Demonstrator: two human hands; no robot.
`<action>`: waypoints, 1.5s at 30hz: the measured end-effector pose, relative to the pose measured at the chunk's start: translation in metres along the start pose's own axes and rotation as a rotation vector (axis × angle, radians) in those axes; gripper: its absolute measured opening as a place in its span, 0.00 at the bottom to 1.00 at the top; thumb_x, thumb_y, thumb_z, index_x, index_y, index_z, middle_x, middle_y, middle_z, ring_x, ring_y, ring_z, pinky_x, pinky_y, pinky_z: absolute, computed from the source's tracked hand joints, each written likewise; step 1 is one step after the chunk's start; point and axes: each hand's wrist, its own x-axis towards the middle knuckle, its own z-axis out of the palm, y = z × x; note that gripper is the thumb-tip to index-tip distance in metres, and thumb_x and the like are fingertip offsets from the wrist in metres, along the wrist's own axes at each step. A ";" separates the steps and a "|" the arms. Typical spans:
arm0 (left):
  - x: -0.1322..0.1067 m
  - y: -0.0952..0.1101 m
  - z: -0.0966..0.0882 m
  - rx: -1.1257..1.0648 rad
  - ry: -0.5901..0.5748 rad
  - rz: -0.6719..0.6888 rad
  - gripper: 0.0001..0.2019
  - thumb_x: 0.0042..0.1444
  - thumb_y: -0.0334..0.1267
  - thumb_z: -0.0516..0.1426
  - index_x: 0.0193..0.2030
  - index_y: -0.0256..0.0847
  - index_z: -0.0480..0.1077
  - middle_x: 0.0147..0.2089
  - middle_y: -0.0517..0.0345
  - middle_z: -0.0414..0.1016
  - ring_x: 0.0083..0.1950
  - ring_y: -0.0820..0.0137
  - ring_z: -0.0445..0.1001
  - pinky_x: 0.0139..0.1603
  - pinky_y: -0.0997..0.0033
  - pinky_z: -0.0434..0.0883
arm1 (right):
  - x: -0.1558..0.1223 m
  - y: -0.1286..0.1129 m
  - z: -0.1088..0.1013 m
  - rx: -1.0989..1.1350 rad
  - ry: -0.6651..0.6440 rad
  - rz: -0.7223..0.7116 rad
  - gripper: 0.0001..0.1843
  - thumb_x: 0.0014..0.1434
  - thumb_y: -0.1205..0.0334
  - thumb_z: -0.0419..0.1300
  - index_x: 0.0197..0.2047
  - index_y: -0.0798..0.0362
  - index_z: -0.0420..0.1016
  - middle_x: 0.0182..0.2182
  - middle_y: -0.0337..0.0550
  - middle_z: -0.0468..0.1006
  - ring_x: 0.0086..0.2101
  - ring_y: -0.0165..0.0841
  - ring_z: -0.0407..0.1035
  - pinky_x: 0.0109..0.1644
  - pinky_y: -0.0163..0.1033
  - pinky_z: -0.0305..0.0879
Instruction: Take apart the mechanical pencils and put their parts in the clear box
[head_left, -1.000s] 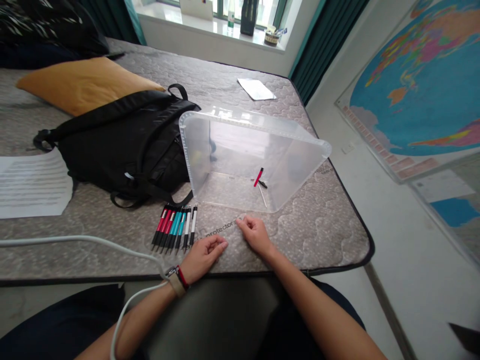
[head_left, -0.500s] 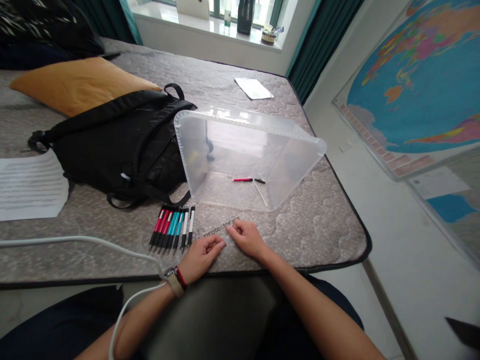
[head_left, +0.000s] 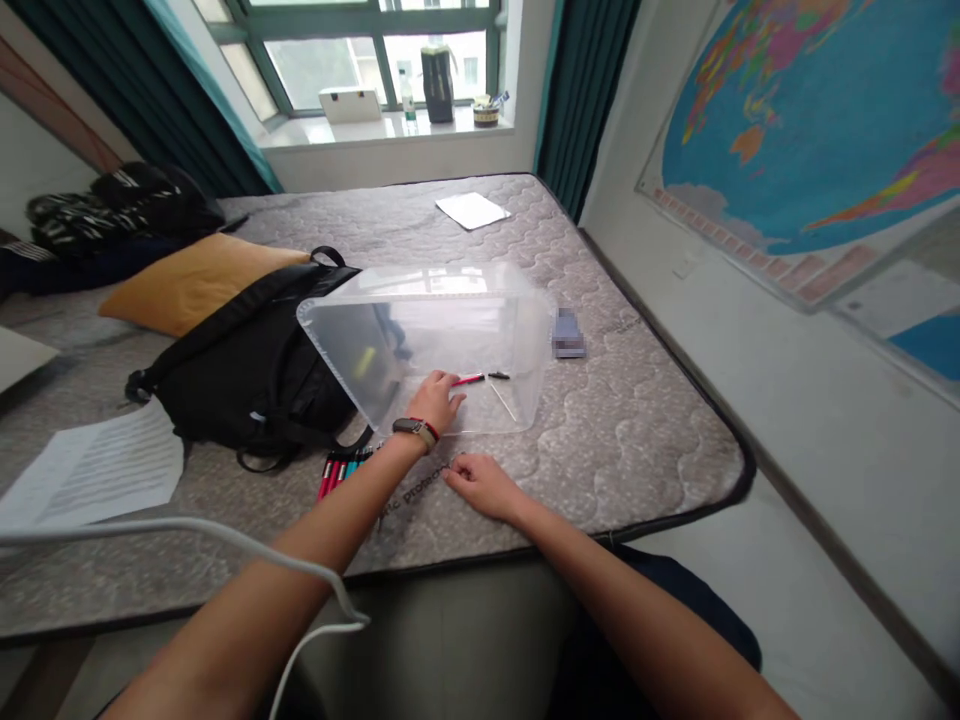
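Observation:
A clear plastic bin (head_left: 525, 300) lies on its side on the mattress, its mouth toward me. My left hand (head_left: 436, 400) reaches into the bin, and its fingers close on the near end of a red pen (head_left: 471, 379) lying on the bin's lower wall. A small black piece (head_left: 499, 376) and a thin pale stick (head_left: 502, 402) lie just beyond the pen. A row of red, teal and white pens (head_left: 341, 469) lies in front of the bin, partly hidden by my left forearm. My right hand (head_left: 480, 483) rests on the mattress with fingers curled, nothing visible in it.
A black backpack (head_left: 247, 370) lies left of the bin, an orange pillow (head_left: 191, 282) behind it. Printed sheets (head_left: 97, 470) lie at the left, white paper (head_left: 472, 210) at the far end. A white cable (head_left: 225, 545) crosses the near edge. The mattress edge (head_left: 675, 515) drops off at the right.
My left hand left the mattress and reached forward into the bin to the red pen. The camera tilted up and moved. My right hand stayed roughly in place.

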 end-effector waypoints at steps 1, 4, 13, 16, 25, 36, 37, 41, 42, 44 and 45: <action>0.014 -0.001 0.004 0.052 -0.046 -0.005 0.13 0.60 0.38 0.58 0.50 0.40 0.74 0.52 0.48 0.73 0.49 0.62 0.74 0.51 0.66 0.68 | -0.001 0.000 -0.002 -0.004 -0.009 0.001 0.16 0.63 0.58 0.57 0.25 0.55 0.69 0.22 0.35 0.68 0.26 0.26 0.60 0.30 0.33 0.46; 0.037 -0.005 0.015 0.102 -0.167 -0.061 0.09 0.59 0.36 0.56 0.43 0.40 0.77 0.48 0.46 0.74 0.49 0.59 0.74 0.50 0.64 0.68 | -0.002 0.001 -0.009 -0.002 -0.025 0.000 0.16 0.63 0.58 0.58 0.25 0.55 0.70 0.22 0.36 0.70 0.26 0.27 0.60 0.29 0.33 0.46; 0.052 -0.013 0.020 -0.103 -0.102 -0.133 0.04 0.55 0.35 0.58 0.34 0.40 0.74 0.39 0.49 0.77 0.44 0.60 0.75 0.49 0.63 0.69 | 0.000 0.004 -0.023 0.216 -0.188 0.113 0.16 0.65 0.55 0.54 0.28 0.54 0.68 0.17 0.32 0.68 0.17 0.25 0.66 0.23 0.29 0.56; 0.053 -0.014 0.017 -0.263 -0.011 -0.195 0.07 0.57 0.40 0.57 0.38 0.39 0.72 0.40 0.48 0.79 0.42 0.61 0.76 0.46 0.62 0.70 | 0.000 0.007 -0.021 0.245 -0.186 0.108 0.15 0.65 0.55 0.54 0.28 0.54 0.67 0.17 0.32 0.68 0.17 0.25 0.67 0.21 0.28 0.57; 0.037 -0.014 0.004 -0.681 0.025 -0.267 0.25 0.52 0.59 0.58 0.44 0.38 0.70 0.47 0.43 0.80 0.43 0.65 0.79 0.40 0.66 0.74 | 0.001 0.013 -0.014 0.216 -0.176 0.089 0.16 0.66 0.55 0.53 0.29 0.54 0.68 0.17 0.33 0.68 0.16 0.25 0.67 0.21 0.28 0.58; 0.031 -0.014 -0.007 -0.310 -0.029 -0.190 0.09 0.48 0.43 0.64 0.32 0.40 0.77 0.33 0.53 0.80 0.35 0.65 0.75 0.41 0.65 0.71 | 0.000 0.010 -0.015 0.208 -0.165 0.113 0.15 0.66 0.56 0.54 0.31 0.55 0.69 0.18 0.33 0.69 0.17 0.24 0.66 0.22 0.27 0.58; 0.028 -0.013 -0.008 -0.278 -0.046 -0.168 0.07 0.48 0.41 0.64 0.32 0.41 0.78 0.32 0.54 0.80 0.35 0.65 0.75 0.42 0.64 0.71 | 0.001 0.010 -0.015 0.210 -0.165 0.115 0.14 0.66 0.56 0.54 0.31 0.55 0.69 0.18 0.32 0.69 0.17 0.24 0.67 0.22 0.27 0.58; 0.007 -0.014 -0.007 -0.178 -0.105 -0.062 0.07 0.52 0.40 0.62 0.35 0.42 0.78 0.34 0.55 0.80 0.37 0.65 0.76 0.45 0.65 0.70 | 0.001 0.010 -0.015 0.225 -0.160 0.104 0.14 0.65 0.56 0.55 0.30 0.55 0.69 0.19 0.32 0.69 0.17 0.24 0.67 0.21 0.27 0.58; 0.000 -0.015 -0.007 -0.128 -0.120 -0.021 0.08 0.54 0.41 0.60 0.37 0.42 0.78 0.35 0.55 0.80 0.37 0.65 0.76 0.44 0.66 0.71 | 0.001 0.010 -0.015 0.227 -0.159 0.100 0.14 0.65 0.56 0.55 0.30 0.55 0.69 0.19 0.32 0.69 0.17 0.24 0.67 0.21 0.27 0.57; -0.014 -0.020 -0.005 -0.040 -0.144 0.054 0.10 0.57 0.42 0.58 0.39 0.42 0.78 0.37 0.54 0.80 0.38 0.66 0.76 0.44 0.66 0.71 | 0.001 0.009 -0.016 0.221 -0.157 0.096 0.14 0.65 0.57 0.55 0.30 0.55 0.69 0.18 0.32 0.69 0.17 0.24 0.67 0.21 0.27 0.57; -0.019 -0.023 -0.004 -0.014 -0.142 0.082 0.10 0.59 0.42 0.57 0.40 0.41 0.77 0.38 0.54 0.79 0.38 0.66 0.76 0.45 0.66 0.71 | 0.001 0.009 -0.016 0.214 -0.156 0.094 0.14 0.65 0.57 0.55 0.30 0.55 0.69 0.18 0.32 0.68 0.17 0.24 0.67 0.22 0.27 0.57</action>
